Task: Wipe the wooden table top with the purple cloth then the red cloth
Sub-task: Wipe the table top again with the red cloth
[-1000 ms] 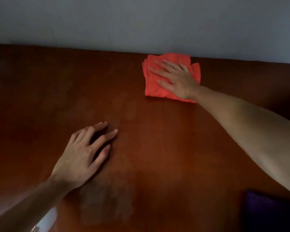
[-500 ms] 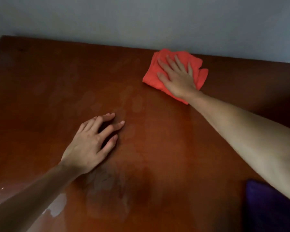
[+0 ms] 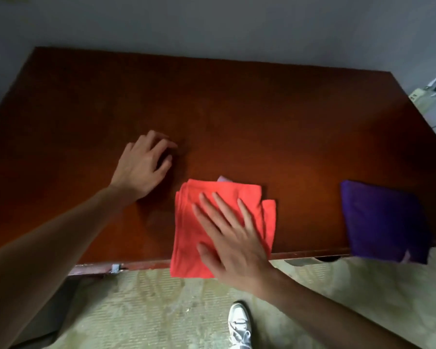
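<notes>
Overhanging the table (image 3: 237,109) near edge, red cloth (image 3: 199,222) under flat right hand (image 3: 234,245), fingers spread.

table top (image 3: 237,109) glossy dark wood; red cloth (image 3: 194,222) matt, soft; purple cloth (image 3: 383,217) matt.

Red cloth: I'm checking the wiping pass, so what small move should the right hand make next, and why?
Probably push the red cloth back away from the near edge. The right hand lies flat on it, and its near end overhangs the table top, so another pull could drag it off. The far side looks open.
</notes>
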The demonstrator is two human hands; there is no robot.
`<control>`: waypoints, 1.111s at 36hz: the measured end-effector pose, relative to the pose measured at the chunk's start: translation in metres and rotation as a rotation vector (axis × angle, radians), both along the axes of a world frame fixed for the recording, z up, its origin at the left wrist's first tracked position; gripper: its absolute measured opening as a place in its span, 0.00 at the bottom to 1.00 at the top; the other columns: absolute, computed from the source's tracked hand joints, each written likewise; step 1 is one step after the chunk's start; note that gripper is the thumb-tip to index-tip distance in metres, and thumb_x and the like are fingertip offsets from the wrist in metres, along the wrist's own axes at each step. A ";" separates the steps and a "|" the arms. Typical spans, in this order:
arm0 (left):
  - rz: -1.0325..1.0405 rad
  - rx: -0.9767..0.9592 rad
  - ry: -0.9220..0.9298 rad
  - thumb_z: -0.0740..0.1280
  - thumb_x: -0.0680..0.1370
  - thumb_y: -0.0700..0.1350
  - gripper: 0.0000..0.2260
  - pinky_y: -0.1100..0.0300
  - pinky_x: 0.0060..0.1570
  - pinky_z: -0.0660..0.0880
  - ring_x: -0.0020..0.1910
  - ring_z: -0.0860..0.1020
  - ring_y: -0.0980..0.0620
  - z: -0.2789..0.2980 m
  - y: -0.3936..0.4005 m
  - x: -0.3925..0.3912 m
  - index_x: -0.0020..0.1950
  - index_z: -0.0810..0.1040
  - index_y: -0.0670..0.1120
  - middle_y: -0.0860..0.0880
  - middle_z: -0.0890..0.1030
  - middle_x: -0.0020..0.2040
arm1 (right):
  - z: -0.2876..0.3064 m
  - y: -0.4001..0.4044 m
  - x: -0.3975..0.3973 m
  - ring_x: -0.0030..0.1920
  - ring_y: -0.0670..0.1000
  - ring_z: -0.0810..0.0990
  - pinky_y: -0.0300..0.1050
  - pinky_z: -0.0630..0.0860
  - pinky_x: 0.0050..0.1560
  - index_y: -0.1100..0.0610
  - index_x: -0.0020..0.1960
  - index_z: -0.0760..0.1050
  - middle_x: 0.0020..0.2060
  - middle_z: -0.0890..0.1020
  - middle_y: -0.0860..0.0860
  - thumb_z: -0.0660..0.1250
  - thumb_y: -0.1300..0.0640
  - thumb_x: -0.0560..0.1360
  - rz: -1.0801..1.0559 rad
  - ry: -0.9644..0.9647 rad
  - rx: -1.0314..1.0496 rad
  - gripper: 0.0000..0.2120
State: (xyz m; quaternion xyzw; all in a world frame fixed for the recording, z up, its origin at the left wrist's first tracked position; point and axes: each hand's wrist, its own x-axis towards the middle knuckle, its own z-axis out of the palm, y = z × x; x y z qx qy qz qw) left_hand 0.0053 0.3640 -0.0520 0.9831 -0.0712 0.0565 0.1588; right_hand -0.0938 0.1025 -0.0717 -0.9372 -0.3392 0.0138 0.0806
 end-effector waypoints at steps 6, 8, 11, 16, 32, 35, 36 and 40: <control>-0.036 0.165 0.139 0.50 0.80 0.58 0.24 0.45 0.60 0.69 0.63 0.73 0.43 0.006 0.050 -0.036 0.73 0.71 0.54 0.47 0.69 0.71 | 0.012 -0.018 0.041 0.83 0.47 0.51 0.66 0.54 0.75 0.41 0.82 0.55 0.83 0.53 0.44 0.55 0.31 0.80 0.228 -0.025 -0.099 0.34; -0.056 0.206 0.184 0.47 0.80 0.60 0.26 0.45 0.64 0.68 0.66 0.72 0.45 0.002 0.063 -0.041 0.77 0.66 0.57 0.47 0.67 0.73 | 0.010 -0.016 0.054 0.83 0.47 0.47 0.67 0.46 0.79 0.40 0.82 0.56 0.83 0.53 0.43 0.56 0.33 0.81 0.267 -0.008 -0.066 0.32; -0.091 0.217 0.224 0.46 0.81 0.62 0.25 0.45 0.68 0.66 0.69 0.70 0.46 -0.003 0.077 -0.041 0.79 0.59 0.62 0.48 0.64 0.75 | 0.009 -0.010 0.077 0.83 0.46 0.46 0.66 0.44 0.80 0.40 0.82 0.55 0.83 0.52 0.42 0.55 0.35 0.82 0.312 0.006 -0.044 0.30; -0.155 0.192 0.218 0.45 0.81 0.66 0.25 0.46 0.77 0.54 0.78 0.59 0.50 -0.007 0.087 -0.031 0.79 0.53 0.67 0.49 0.58 0.79 | 0.005 0.004 0.149 0.83 0.48 0.49 0.64 0.45 0.80 0.41 0.82 0.57 0.83 0.54 0.44 0.52 0.35 0.82 0.329 -0.018 -0.054 0.30; -0.135 0.121 0.214 0.51 0.83 0.63 0.24 0.47 0.78 0.50 0.81 0.52 0.54 -0.014 0.088 -0.029 0.80 0.56 0.64 0.52 0.56 0.82 | 0.018 0.068 0.433 0.82 0.49 0.54 0.62 0.45 0.79 0.43 0.82 0.56 0.83 0.57 0.45 0.47 0.34 0.81 0.241 0.015 -0.102 0.32; -0.137 0.127 0.200 0.52 0.83 0.63 0.25 0.46 0.77 0.53 0.81 0.55 0.53 -0.016 0.088 -0.028 0.80 0.57 0.63 0.50 0.58 0.81 | 0.017 0.078 0.464 0.82 0.49 0.54 0.63 0.45 0.79 0.43 0.82 0.56 0.83 0.57 0.46 0.45 0.33 0.80 0.188 0.018 -0.088 0.33; -0.136 0.123 0.193 0.52 0.83 0.63 0.25 0.46 0.77 0.53 0.81 0.55 0.53 -0.016 0.089 -0.028 0.80 0.58 0.63 0.50 0.59 0.81 | 0.017 0.080 0.471 0.82 0.50 0.55 0.63 0.46 0.80 0.43 0.82 0.56 0.82 0.58 0.46 0.45 0.33 0.79 0.160 0.011 -0.079 0.34; -0.145 0.124 0.173 0.53 0.82 0.63 0.25 0.45 0.76 0.55 0.80 0.56 0.52 -0.016 0.089 -0.026 0.80 0.58 0.63 0.50 0.59 0.81 | 0.014 0.087 0.481 0.82 0.52 0.57 0.64 0.48 0.80 0.42 0.82 0.57 0.81 0.61 0.47 0.44 0.31 0.78 0.047 -0.023 -0.028 0.35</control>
